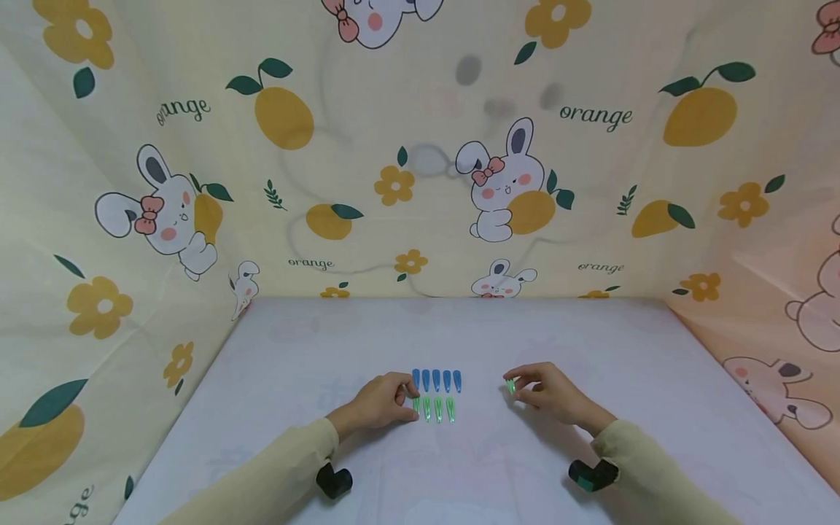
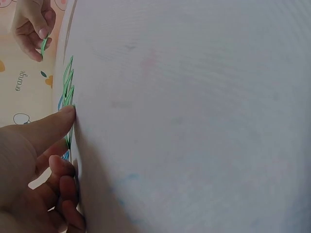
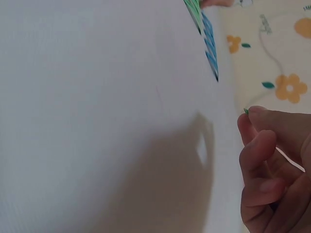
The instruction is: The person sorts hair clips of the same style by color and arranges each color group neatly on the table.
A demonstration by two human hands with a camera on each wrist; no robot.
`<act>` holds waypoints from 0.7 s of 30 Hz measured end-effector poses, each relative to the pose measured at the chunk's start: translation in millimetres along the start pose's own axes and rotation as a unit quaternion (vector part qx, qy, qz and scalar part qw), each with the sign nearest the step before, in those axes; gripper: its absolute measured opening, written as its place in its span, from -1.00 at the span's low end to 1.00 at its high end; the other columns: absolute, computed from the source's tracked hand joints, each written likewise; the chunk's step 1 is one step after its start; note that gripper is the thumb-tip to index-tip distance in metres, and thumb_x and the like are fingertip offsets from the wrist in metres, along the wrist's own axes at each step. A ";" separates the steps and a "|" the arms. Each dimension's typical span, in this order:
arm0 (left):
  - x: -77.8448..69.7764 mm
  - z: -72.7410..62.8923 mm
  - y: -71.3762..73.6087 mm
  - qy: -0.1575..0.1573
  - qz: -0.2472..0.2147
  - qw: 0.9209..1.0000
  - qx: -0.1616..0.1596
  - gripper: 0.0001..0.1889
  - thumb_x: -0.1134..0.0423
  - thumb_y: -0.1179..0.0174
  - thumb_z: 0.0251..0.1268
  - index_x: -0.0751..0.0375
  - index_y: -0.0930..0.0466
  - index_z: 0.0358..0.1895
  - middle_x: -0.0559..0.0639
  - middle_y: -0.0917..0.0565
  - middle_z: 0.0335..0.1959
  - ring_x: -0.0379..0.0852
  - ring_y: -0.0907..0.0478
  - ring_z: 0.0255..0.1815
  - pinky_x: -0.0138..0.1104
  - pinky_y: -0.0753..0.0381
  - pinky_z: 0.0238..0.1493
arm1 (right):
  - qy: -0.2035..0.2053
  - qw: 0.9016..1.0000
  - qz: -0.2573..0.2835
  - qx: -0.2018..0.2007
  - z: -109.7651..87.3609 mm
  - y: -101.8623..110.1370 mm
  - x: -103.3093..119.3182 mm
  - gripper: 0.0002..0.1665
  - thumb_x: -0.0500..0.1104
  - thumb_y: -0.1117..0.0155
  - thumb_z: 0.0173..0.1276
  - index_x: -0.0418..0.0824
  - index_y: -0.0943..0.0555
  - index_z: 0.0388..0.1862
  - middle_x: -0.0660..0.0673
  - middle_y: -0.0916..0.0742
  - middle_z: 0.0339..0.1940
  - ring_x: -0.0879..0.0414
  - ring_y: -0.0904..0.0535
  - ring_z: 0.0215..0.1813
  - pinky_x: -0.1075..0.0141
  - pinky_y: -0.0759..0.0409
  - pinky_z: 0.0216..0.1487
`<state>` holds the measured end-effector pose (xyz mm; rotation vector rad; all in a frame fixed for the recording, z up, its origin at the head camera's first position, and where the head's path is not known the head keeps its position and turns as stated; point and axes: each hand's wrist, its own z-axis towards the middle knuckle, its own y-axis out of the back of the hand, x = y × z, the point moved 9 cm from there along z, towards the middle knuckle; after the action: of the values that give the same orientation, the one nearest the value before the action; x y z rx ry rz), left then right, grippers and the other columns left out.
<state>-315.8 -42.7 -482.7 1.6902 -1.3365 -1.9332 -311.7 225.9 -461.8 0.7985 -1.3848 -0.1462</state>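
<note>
Several blue hair clips [image 1: 436, 380] lie side by side in a row on the white table. Closer to the person is a second row, of green hair clips [image 1: 438, 410]. My left hand [image 1: 380, 399] is at the left end of the rows, its thumb and index finger at the two ends of the leftmost green clip [image 1: 416, 405], pinching it at the table. To the right of the rows, my right hand [image 1: 554, 394] pinches another green hair clip [image 1: 510, 386] between thumb and fingertips, above the table. In the right wrist view, only a small tip of that clip [image 3: 246, 111] shows.
The white table [image 1: 459, 474] meets a patterned cloth backdrop [image 1: 426, 109] with bunnies and oranges at its back and sides. A dark wrist camera [image 1: 335, 481] sits at the left sleeve, and another wrist camera [image 1: 593, 475] at the right sleeve.
</note>
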 end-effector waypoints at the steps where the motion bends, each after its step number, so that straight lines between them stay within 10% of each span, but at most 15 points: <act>1: -0.2 -0.1 0.2 0.001 0.000 1.000 0.000 -0.73 0.19 -0.52 0.10 0.06 -0.67 -0.15 -0.18 -0.42 -0.59 -0.25 -0.32 -0.52 -0.41 -0.26 -0.40 | -0.003 1.000 0.000 0.002 0.3 -2.5 1.1 -0.62 -0.35 -0.35 0.34 -0.43 -0.64 0.12 -0.18 -0.69 -0.26 0.20 -0.53 -0.43 0.38 -0.53 -0.46; 21: -0.7 -1.2 0.9 0.008 0.002 1.000 -0.001 -0.72 0.18 -0.52 0.10 0.06 -0.66 -0.16 -0.16 -0.44 -0.58 -0.24 -0.33 -0.52 -0.41 -0.26 -0.40 | 0.014 0.999 -0.005 0.043 11.4 -47.3 22.6 -0.61 -0.34 -0.35 0.34 -0.38 -0.64 0.14 -0.12 -0.69 -0.28 0.20 -0.51 -0.38 0.41 -0.46 -0.44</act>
<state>-314.8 -43.3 -481.5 1.6976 -1.3302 -1.9139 -300.3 174.3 -471.1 0.8760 -1.3672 -0.0828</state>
